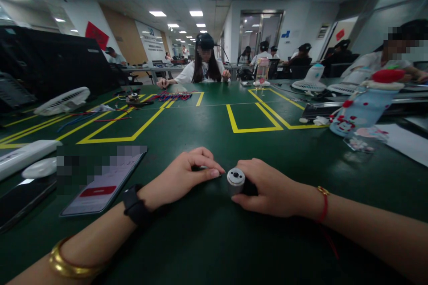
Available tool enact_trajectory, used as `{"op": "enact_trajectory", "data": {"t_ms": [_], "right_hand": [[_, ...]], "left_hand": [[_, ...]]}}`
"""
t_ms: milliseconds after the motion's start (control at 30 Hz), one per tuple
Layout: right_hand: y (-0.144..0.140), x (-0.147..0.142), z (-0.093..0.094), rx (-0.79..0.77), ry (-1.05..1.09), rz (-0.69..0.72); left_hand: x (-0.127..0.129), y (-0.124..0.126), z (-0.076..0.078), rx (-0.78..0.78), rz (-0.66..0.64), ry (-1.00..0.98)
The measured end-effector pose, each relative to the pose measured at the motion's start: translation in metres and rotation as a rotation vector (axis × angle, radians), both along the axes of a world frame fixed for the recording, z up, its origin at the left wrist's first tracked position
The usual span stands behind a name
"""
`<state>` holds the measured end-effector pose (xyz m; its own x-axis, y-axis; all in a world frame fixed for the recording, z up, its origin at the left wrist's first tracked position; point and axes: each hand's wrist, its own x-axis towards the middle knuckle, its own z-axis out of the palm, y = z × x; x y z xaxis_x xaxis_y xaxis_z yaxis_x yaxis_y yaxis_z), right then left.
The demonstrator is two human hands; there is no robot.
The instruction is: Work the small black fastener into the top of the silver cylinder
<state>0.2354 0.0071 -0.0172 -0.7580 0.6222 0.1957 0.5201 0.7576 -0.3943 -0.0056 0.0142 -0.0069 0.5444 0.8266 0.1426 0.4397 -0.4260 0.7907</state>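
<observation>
Green tabletop (207, 240) with yellow tape lines. Smartphone (100, 187) lies left of the small motor (236, 181), screen lit. Right hand (270, 189) wrapped around motor, silver end facing camera. Left hand (185, 173) just left of motor, fingers curled, thumb pressing something small; cannot tell what.

Phone (100, 182) on green table (207, 129), white fan (62, 101), perhaps a bottle (363, 107).

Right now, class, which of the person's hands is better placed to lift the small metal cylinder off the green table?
The right hand. It already wraps the small metal cylinder, whose silver end pokes out past the fingers. The left hand rests beside it, fingertips pinched on something too small to identify.
</observation>
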Motion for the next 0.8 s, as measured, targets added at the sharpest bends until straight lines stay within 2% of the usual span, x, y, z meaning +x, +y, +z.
{"op": "enact_trajectory", "data": {"t_ms": [167, 500, 800], "right_hand": [[0.0, -0.001, 0.0, -0.009, -0.025, -0.013], [0.0, 0.0, 0.0, -0.017, -0.039, -0.025], [0.0, -0.001, 0.002, -0.008, -0.023, -0.013]], "left_hand": [[-0.004, 0.003, -0.008, -0.011, -0.106, 0.069], [-0.001, 0.002, -0.012, 0.069, -0.157, 0.209], [-0.004, 0.003, -0.006, 0.016, -0.131, 0.12]]}}
